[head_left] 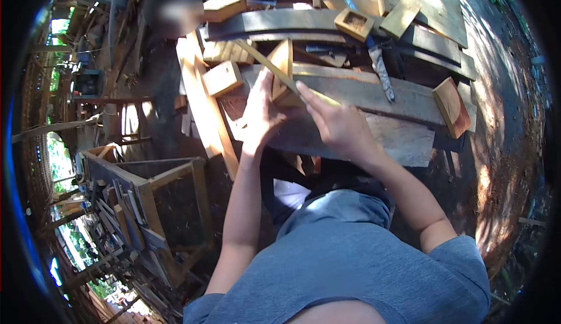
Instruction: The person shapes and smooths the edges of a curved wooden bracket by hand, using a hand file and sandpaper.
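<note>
My left hand (261, 110) is at the near edge of the plank bench, closed around the lower part of a pointed, curved wood piece (282, 61) that stands up from it. A long thin wooden strip (263, 59) runs diagonally across this piece. My right hand (339, 125) grips the strip's near end, with fingers stretched along it. Just left of the curved piece lies a wooden block (222, 79). What my left palm covers is hidden.
On the bench planks (374, 99) are a hollowed block (354, 24), a flat board (401, 16), a wrapped-handle tool (380, 69) and a reddish block (452, 107). Long boards (204, 102) lean at the left, near a wooden frame (175, 175).
</note>
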`<state>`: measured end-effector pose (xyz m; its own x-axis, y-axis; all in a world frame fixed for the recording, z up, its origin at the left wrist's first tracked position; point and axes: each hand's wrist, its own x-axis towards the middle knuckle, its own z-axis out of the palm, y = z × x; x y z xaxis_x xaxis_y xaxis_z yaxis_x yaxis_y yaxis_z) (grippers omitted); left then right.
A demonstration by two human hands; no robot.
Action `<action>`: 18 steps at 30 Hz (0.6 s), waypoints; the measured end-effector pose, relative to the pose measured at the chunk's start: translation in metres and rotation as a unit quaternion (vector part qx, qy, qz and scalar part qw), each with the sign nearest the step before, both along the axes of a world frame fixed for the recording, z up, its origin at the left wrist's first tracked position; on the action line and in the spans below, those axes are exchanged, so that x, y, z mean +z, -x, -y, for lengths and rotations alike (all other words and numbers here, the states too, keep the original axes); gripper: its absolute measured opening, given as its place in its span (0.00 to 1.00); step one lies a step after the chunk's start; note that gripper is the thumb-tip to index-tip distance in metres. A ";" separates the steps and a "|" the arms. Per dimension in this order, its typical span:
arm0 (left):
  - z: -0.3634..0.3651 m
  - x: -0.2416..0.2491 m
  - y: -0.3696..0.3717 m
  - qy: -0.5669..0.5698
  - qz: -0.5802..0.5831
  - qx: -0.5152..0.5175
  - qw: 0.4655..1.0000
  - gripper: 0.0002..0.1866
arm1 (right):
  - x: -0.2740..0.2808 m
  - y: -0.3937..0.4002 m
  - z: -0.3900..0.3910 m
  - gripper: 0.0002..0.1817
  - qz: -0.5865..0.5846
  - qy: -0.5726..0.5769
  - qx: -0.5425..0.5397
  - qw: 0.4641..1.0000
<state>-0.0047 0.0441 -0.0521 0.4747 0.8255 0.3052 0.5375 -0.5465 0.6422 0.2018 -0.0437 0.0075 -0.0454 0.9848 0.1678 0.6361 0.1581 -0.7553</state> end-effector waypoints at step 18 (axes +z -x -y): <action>-0.005 0.018 -0.012 0.033 -0.059 0.015 0.998 0.63 | -0.026 0.001 -0.058 0.24 -0.012 -0.002 -0.040 0.999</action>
<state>0.0075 0.0490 -0.0342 0.4786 0.8564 0.1936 0.6277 -0.4879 0.6066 0.2013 0.0143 -0.0182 0.0383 0.9844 0.1716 0.6288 0.1097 -0.7698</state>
